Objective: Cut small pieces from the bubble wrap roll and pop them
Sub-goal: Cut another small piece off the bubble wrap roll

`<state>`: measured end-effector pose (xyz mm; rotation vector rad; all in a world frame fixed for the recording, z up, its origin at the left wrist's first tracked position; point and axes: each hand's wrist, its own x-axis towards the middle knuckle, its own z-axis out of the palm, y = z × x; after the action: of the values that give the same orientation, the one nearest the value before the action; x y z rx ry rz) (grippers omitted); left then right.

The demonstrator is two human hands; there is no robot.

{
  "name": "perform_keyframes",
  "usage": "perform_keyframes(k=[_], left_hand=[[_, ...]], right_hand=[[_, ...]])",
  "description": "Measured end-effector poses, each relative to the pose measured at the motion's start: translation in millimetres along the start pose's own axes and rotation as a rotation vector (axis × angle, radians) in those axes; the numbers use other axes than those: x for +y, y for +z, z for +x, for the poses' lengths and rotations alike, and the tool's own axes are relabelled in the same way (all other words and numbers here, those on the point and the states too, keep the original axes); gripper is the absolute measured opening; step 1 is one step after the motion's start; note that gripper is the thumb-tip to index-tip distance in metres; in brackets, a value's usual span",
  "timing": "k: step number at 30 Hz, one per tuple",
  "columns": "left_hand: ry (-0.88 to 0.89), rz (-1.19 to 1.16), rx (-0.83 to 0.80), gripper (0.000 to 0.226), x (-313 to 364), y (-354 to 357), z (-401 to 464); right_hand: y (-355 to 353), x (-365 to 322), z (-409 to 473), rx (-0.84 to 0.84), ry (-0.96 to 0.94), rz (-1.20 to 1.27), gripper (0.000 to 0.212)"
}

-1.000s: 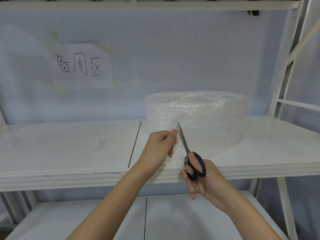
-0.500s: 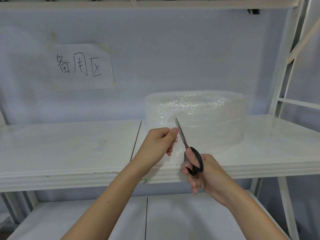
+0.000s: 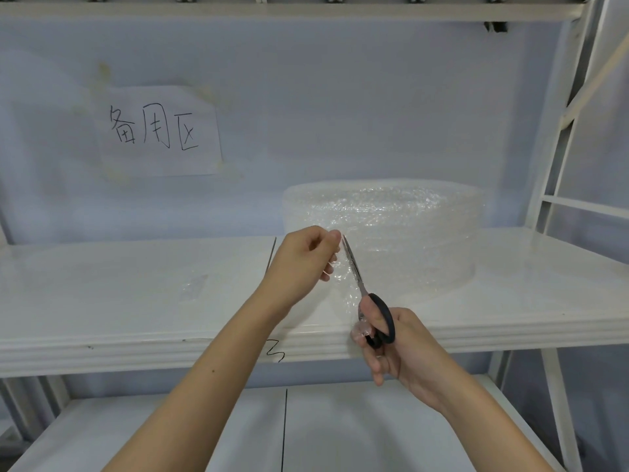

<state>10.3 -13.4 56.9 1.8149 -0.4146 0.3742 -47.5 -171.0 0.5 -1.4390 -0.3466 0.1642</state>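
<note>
A clear bubble wrap roll (image 3: pixel 401 226) stands on its end on the white shelf (image 3: pixel 136 301), right of centre. A loose sheet of it hangs forward toward me. My left hand (image 3: pixel 303 264) pinches the top edge of that sheet, fingers closed on it. My right hand (image 3: pixel 401 349) grips black-handled scissors (image 3: pixel 369 301), blades closed and pointing up and left through the sheet, tips just beside my left fingertips. A crumpled bit of wrap lies against my right thumb.
A small cut piece of bubble wrap (image 3: pixel 195 287) lies on the shelf to the left. A paper sign (image 3: pixel 160 131) is taped to the back wall. White rack uprights (image 3: pixel 561 165) stand at the right. A lower shelf (image 3: pixel 238 430) is below my arms.
The scissors moved up along the sheet and their blades closed. My left hand rose slightly with the top edge of the wrap. The roll has not moved.
</note>
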Motion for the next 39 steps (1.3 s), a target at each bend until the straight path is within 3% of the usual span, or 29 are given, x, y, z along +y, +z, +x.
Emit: perform_keyframes(k=[8,18,39], left_hand=[[-0.137,-0.197,-0.004,0.040,-7.2,14.0,0.3],[-0.035,-0.159,0.087,0.040,-10.3,15.7,-5.0],[0.012,-0.080,0.059,0.039,-17.2,16.1,-15.4]], right_hand=[[-1.7,3.9,-3.2,-0.027,0.058,0.022,0.052],[-1.5,-4.3,-5.2,-0.036,0.094,-0.047,0.056],[0.8,-8.6,7.6,0.021,0.034,-0.084,0.047]])
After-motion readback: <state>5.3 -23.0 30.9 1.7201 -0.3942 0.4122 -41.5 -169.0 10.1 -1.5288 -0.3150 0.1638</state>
